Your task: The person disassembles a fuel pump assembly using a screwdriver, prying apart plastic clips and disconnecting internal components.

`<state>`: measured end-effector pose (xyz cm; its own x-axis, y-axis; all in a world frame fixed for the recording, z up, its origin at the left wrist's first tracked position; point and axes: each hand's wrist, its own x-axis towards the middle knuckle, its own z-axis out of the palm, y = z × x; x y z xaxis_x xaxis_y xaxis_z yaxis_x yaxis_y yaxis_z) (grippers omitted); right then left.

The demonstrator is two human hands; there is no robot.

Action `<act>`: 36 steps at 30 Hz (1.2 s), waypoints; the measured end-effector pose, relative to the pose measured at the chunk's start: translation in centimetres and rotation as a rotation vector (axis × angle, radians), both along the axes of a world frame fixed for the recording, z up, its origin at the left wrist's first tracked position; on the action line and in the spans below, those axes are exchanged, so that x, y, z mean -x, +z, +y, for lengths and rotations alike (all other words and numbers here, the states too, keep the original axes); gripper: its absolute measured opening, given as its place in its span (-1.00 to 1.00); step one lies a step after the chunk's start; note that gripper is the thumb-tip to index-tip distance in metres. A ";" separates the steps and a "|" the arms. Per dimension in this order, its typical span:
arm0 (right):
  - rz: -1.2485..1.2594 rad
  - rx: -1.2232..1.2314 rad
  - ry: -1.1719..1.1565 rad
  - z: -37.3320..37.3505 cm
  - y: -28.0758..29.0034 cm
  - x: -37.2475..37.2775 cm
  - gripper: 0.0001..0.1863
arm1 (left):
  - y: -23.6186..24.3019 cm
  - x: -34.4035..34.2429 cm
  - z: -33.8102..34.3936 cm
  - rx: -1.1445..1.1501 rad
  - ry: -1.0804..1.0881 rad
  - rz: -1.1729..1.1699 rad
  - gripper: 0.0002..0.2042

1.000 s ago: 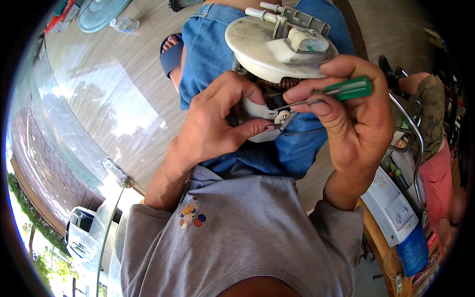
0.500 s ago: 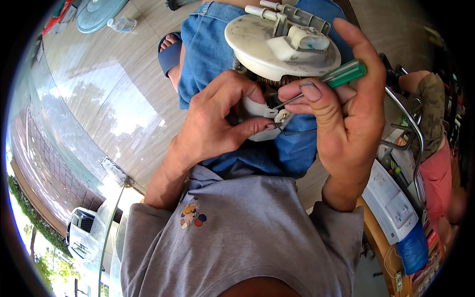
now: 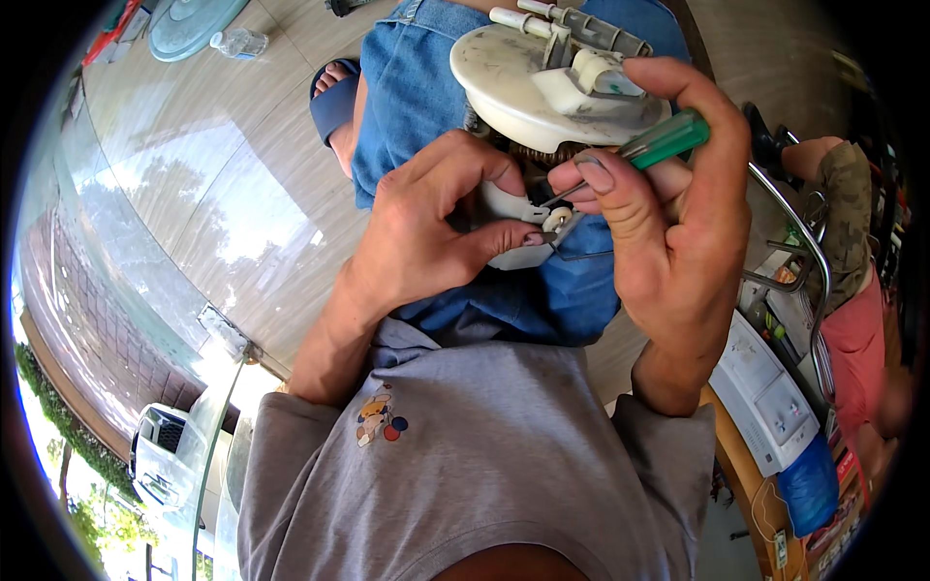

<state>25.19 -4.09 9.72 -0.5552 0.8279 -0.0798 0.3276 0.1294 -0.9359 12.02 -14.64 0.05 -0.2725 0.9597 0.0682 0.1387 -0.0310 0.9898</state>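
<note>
A fuel pump module with a round off-white top point(image 3: 499, 79) and pipe stubs rests across my lap, tilted. Its lower white plastic housing point(image 3: 523, 259) is gripped between the thumb and fingers of my left hand point(image 3: 418, 228). My right hand point(image 3: 678, 228) is closed on a small screwdriver with a green handle point(image 3: 670, 138). The thin shaft points down-left, its tip at the housing's edge beside a small round cream piece point(image 3: 557, 220). A thin bent metal rod point(image 3: 589, 257) sticks out from there toward the right. My right index finger reaches up near the module's top.
A clear plastic bottle point(image 3: 239, 44) and a round bluish lid point(image 3: 194, 24) are on the tiled floor at far left. To the right stand a curved metal tube frame point(image 3: 809, 252), a white case point(image 3: 765, 397) and a blue bag point(image 3: 809, 489). Another person in a pink garment point(image 3: 854, 339) is at far right.
The module's top has shifted slightly right and down. The screwdriver's handle has moved a little left, and my right index finger has bent down toward the module's top.
</note>
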 end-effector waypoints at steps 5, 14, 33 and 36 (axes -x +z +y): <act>-0.011 0.021 0.013 0.9 0.4 -0.8 -0.48 | 0.4 0.0 0.1 0.032 0.010 -0.018 -0.61; 0.111 -0.217 0.126 0.1 -2.6 -2.0 -0.53 | 0.8 0.0 0.2 0.090 0.022 -0.052 -0.63; -0.045 -0.636 0.353 -0.5 -2.0 -3.4 -0.58 | 0.9 -0.2 0.3 0.074 0.037 -0.023 -0.65; -0.010 -0.672 0.345 -0.4 -2.5 -3.6 -0.58 | 0.6 -0.3 0.3 0.053 0.048 -0.013 -0.66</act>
